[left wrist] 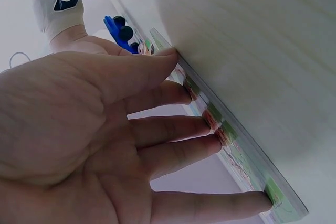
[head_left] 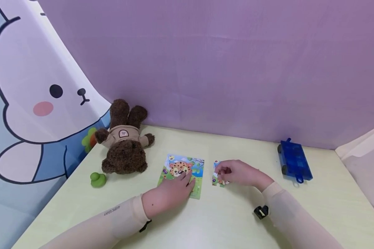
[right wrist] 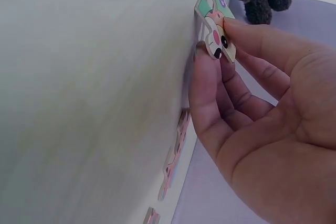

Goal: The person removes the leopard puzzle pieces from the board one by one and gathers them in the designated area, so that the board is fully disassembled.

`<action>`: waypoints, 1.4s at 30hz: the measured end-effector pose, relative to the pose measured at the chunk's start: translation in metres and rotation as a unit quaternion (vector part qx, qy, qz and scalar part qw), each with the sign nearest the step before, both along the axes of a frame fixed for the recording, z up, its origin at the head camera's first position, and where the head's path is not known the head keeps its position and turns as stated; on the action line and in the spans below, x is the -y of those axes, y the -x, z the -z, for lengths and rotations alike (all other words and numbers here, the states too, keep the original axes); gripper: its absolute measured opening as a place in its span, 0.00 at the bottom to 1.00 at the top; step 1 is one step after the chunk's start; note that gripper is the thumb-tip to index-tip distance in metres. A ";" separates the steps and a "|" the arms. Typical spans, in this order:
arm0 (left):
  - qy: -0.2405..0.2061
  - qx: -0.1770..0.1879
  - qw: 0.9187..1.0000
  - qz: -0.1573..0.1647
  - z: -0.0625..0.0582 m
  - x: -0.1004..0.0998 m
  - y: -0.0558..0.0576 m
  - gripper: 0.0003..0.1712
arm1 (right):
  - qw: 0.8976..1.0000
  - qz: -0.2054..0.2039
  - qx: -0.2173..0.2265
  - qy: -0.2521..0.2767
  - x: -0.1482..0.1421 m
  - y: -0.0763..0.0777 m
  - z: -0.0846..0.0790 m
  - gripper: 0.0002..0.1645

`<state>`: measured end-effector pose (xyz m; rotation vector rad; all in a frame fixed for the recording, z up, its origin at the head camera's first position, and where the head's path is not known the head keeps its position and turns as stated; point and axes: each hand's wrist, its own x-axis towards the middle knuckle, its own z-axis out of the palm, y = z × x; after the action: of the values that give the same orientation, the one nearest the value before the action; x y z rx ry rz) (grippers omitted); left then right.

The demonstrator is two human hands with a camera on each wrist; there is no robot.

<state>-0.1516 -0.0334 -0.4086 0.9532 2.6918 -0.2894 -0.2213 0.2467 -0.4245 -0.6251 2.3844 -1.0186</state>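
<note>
My left hand (head_left: 171, 195) lies over a leopard picture board (head_left: 197, 173). In the left wrist view its spread fingers (left wrist: 178, 153) touch the board's printed face, and the thumb rests at the edge. To the right of the board, my right hand (head_left: 241, 173) pinches a jigsaw piece (right wrist: 215, 30) between thumb and forefinger. That piece carries part of an animal face with an eye and a nose, and it is tilted up from the table. Other puzzle pieces (head_left: 215, 180) lie by the right fingertips, partly hidden under the hand.
A brown teddy bear (head_left: 127, 155) lies at the back left, with a green toy duck (head_left: 98, 180) in front of it. At the right stands a blue translucent wheeled toy (head_left: 294, 160). A purple backdrop (head_left: 205, 69) rises behind the table.
</note>
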 end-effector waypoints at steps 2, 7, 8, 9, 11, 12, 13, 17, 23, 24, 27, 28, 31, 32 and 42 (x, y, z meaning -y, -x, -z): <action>0.000 0.001 1.000 -0.001 0.000 0.000 0.000 0.31 | 1.000 0.000 -0.005 -0.001 -0.001 -0.001 0.001 0.06; 0.001 -0.004 1.000 0.000 -0.001 0.000 -0.001 0.30 | 1.000 -0.005 -0.026 -0.008 -0.002 -0.002 0.000 0.07; 0.001 -0.005 1.000 0.001 -0.001 0.000 -0.001 0.30 | 0.999 -0.005 -0.030 -0.010 -0.002 -0.002 -0.001 0.07; 0.001 -0.006 1.000 0.001 -0.001 0.000 -0.001 0.30 | 0.999 -0.004 -0.034 -0.012 -0.002 -0.002 -0.001 0.07; 0.000 -0.008 1.000 0.001 -0.002 0.000 -0.001 0.30 | 0.999 -0.002 -0.040 -0.016 -0.001 -0.001 -0.001 0.08; 0.000 -0.010 1.000 0.001 -0.002 0.000 -0.001 0.30 | 0.999 -0.002 -0.042 -0.018 -0.001 -0.001 -0.001 0.07; 0.000 -0.011 1.000 0.003 -0.002 0.000 -0.001 0.30 | 0.999 -0.001 -0.044 -0.019 0.000 -0.001 0.000 0.07; 0.001 -0.022 1.000 0.011 -0.002 0.000 -0.002 0.29 | 0.998 0.000 -0.050 -0.024 0.002 0.000 0.001 0.06; 0.007 -0.024 1.000 0.012 -0.002 0.001 -0.002 0.30 | 0.998 -0.001 -0.058 -0.019 0.003 0.000 0.005 0.08; 0.007 -0.024 1.000 0.011 -0.002 0.000 -0.002 0.30 | 0.998 -0.002 -0.059 -0.019 0.003 0.000 0.006 0.08; 0.009 -0.026 1.000 0.012 -0.002 0.000 -0.002 0.30 | 0.998 -0.002 -0.063 -0.019 0.004 -0.001 0.007 0.10; 0.009 -0.028 0.999 0.013 -0.002 0.000 -0.002 0.30 | 0.998 -0.001 -0.064 -0.019 0.004 -0.001 0.008 0.10; 0.011 -0.031 0.999 0.016 -0.002 0.000 -0.002 0.30 | 0.997 -0.001 -0.068 -0.020 0.003 -0.001 0.008 0.10; 0.012 -0.032 0.999 0.016 -0.002 0.000 -0.002 0.30 | 0.997 -0.001 -0.068 -0.021 0.003 -0.001 0.007 0.10; 0.002 -0.027 1.000 0.013 -0.001 0.000 -0.002 0.29 | 0.996 -0.006 -0.077 -0.037 0.003 -0.001 0.008 0.13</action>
<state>-0.1495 -0.0338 -0.4080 0.9934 2.7279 -0.3284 -0.2199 0.2434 -0.4321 -0.7130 2.5357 -0.9005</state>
